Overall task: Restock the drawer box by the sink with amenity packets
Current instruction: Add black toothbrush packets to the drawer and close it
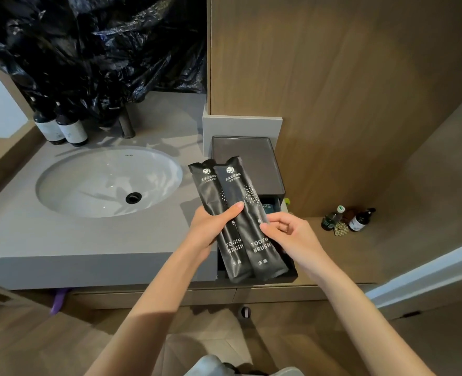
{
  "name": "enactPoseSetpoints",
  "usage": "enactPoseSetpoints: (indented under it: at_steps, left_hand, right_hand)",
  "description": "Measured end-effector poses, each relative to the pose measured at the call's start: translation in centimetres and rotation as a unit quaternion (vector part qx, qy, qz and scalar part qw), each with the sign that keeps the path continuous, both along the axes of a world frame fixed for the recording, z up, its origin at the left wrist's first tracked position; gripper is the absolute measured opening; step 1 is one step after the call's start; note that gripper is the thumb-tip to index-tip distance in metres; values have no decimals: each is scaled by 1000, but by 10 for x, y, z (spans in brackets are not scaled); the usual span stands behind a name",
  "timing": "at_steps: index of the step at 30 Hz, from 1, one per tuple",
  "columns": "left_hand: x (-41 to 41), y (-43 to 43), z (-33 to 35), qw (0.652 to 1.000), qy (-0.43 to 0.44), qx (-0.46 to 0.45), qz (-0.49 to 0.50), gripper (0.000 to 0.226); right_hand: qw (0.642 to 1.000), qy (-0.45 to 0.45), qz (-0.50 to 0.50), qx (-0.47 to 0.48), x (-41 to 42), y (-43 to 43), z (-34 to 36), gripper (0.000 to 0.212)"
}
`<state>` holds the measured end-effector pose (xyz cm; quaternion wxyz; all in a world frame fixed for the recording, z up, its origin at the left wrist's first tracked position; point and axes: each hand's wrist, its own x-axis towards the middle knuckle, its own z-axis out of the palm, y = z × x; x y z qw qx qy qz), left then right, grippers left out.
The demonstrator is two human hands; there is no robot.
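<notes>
Restocking is underway: your left hand (213,226) clamps two long black toothbrush packets (236,221) above the dark drawer box's (247,161) open drawer, right hand (289,234) pinching one edge, neither yet inside.

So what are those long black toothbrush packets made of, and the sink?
The two toothbrush packets, held in the left hand and touched by the right hand, look like thin matte plastic film or coated paper: soft creases, crimped ends, printed lettering. The sink looks like glazed white ceramic, judging by its smooth, shiny reflections.
</notes>
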<state>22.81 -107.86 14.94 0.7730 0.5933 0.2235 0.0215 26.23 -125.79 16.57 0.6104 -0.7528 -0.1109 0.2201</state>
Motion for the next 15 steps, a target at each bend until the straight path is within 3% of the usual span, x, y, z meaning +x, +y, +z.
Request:
enactPoseSetpoints:
  at_steps: [6, 15]
  left_hand:
    - [0, 1, -7, 997, 4, 53, -56, 42]
    - [-1, 24, -30, 996, 25, 64, -52, 40]
  right_hand:
    - [999, 0, -31, -32, -3, -19, 3, 12]
    - [986, 118, -70, -98, -5, -67, -2, 14]
